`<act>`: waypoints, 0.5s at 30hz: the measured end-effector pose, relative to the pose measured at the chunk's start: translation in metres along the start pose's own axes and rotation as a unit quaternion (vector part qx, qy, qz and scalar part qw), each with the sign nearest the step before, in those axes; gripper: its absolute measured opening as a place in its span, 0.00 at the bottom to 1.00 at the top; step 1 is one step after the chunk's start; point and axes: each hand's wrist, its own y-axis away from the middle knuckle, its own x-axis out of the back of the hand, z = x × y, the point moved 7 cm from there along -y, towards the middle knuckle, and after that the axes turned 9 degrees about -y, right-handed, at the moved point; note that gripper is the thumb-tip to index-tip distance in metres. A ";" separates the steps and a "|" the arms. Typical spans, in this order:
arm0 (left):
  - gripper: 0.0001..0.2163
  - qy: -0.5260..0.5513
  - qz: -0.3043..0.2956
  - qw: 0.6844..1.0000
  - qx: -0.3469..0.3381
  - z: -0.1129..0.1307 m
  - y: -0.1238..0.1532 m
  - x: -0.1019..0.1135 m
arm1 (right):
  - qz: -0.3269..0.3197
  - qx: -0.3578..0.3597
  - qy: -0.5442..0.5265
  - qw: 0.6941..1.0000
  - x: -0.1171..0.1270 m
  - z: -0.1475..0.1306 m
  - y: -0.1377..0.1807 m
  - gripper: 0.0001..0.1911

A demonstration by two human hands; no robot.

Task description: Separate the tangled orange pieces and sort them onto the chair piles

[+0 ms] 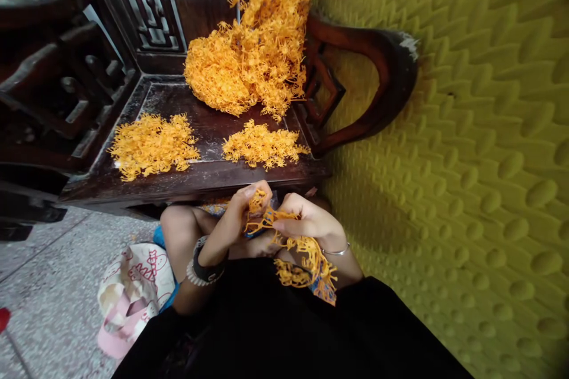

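Presently I watch, from afar, the orange strand (306,245) stretching between the hands and hanging below the right one. The left hand (247,204), fingers curled, pinches one part; the right hand (307,217) grasps another with the thumb against the fingers. Beyond both hands lies a big orange heap (262,50).

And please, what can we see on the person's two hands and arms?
Both hands are without gloves. The left hand has a black band and a pale bead bracelet at the wrist; the right hand has a thin silver bangle. The forearms come bare from a black top.
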 end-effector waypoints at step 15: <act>0.27 0.064 0.059 0.996 -0.037 -0.011 0.008 0.012 | 0.094 0.109 -0.044 0.989 -0.006 0.001 0.012 0.30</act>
